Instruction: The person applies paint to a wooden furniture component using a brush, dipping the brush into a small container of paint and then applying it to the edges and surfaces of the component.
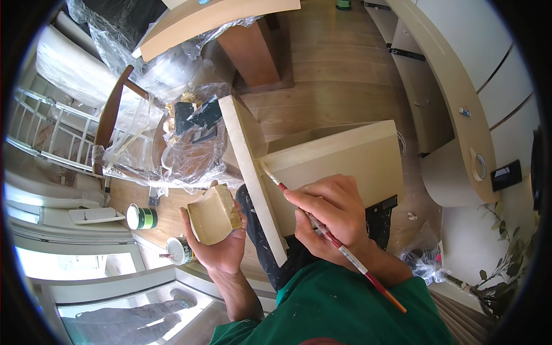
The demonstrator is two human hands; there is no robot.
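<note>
A beige drawer (345,164) rests across my lap, its long front panel (253,175) toward my left. In my right hand (336,215) is a thin paintbrush (356,263) with a red, paint-spattered handle. Its bristle tip meets the drawer where the side joins the front panel. My left hand (221,250) holds up a small beige paint tray (211,215), fingers around its sides and the open face turned up. Some paint-like coating shows inside it. The tray is apart from the drawer, to its left.
Left on the floor stand a green-and-white paint can (141,217) and an open paint pot (179,251). Plastic sheeting (192,152) covers a chair ahead. A curved desk (460,132) with a tape roll (478,165) and phone (506,175) runs along the right.
</note>
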